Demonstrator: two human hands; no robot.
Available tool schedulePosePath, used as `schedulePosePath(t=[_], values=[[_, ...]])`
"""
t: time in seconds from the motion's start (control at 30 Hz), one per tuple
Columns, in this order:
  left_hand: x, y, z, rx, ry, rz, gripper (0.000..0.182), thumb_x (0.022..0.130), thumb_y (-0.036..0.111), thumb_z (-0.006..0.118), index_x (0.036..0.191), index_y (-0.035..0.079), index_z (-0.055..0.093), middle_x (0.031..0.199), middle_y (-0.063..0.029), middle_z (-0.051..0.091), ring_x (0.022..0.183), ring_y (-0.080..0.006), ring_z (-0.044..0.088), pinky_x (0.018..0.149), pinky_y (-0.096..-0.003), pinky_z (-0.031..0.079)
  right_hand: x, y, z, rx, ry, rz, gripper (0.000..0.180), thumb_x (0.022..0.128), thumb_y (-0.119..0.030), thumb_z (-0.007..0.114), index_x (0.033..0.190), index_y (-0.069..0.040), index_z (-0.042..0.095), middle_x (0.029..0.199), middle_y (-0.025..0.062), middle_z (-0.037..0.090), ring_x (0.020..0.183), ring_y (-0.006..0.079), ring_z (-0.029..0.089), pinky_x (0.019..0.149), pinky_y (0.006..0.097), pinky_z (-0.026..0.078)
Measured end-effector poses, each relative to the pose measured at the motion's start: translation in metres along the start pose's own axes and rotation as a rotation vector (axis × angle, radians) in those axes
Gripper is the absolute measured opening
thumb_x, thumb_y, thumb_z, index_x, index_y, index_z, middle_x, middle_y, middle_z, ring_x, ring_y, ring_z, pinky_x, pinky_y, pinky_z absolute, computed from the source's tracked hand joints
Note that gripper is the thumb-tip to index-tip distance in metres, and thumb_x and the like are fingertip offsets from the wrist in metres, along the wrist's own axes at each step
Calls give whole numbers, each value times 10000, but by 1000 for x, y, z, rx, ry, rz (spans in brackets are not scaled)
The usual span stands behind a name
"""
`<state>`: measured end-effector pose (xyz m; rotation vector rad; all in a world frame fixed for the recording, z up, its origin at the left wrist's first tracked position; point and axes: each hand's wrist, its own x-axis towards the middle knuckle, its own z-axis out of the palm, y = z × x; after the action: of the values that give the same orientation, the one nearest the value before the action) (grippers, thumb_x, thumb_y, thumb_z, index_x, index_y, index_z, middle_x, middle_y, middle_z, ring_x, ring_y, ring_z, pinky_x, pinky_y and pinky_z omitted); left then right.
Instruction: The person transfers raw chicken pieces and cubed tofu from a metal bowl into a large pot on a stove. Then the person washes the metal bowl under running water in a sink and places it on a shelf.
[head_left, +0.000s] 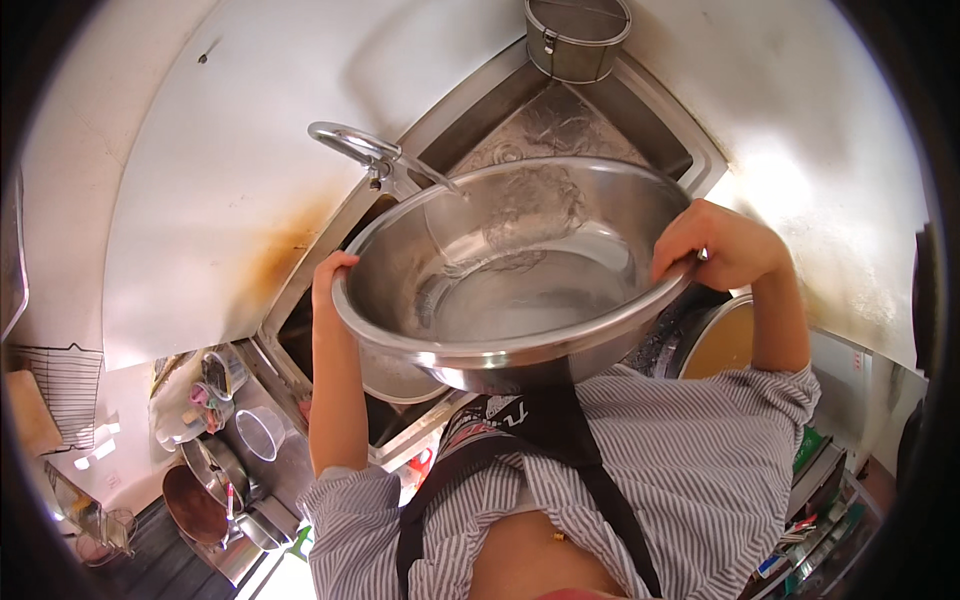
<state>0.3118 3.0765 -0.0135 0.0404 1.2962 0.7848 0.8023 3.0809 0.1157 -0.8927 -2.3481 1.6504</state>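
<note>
A large round stainless steel basin (510, 345) is held up in front of my chest, tilted, with its far part over the sink (675, 142). Water appears to slide along its far inner wall. My left hand (330, 274) grips the rim on the left, with the fingers mostly hidden behind it. On the right, my right hand (709, 244) is closed over the rim. The chrome faucet (367, 146) reaches over the basin's far left rim. Rippled water lies in the far sink compartment, behind the basin.
A metal pot with a clip (577, 45) stands at the sink's far corner. To the left are a clear plastic container (259, 433), metal bowls and pans (214, 469), and a wire rack (71, 397). A round tan-topped vessel (720, 341) sits below my right forearm.
</note>
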Motion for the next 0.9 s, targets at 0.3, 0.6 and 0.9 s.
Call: schedulePosePath(t=[0.3,0.6,0.9], values=[[-158,-33,153,100,-242,737,331,905,45,554,1204,-91,519,1247,-64,460,1129,-156,470,1001,-305,356,-17,206,114,579,572,60,399,634,-409,825,662,-99,576,807,16,552,1116,241,508,1027,393,355],[-162,-43,225,364,-296,629,419,773,45,706,1159,-40,565,1208,-40,384,985,-107,463,864,-246,396,3,274,168,801,715,-296,309,693,-303,750,630,-107,519,774,5,531,1053,198,508,964,348,363],[-188,-36,172,322,-244,824,454,758,-30,590,1201,-95,521,1182,-47,475,1060,-164,492,959,-273,353,58,256,181,824,631,-306,201,722,-145,663,631,-104,488,759,8,520,957,160,500,856,300,390]])
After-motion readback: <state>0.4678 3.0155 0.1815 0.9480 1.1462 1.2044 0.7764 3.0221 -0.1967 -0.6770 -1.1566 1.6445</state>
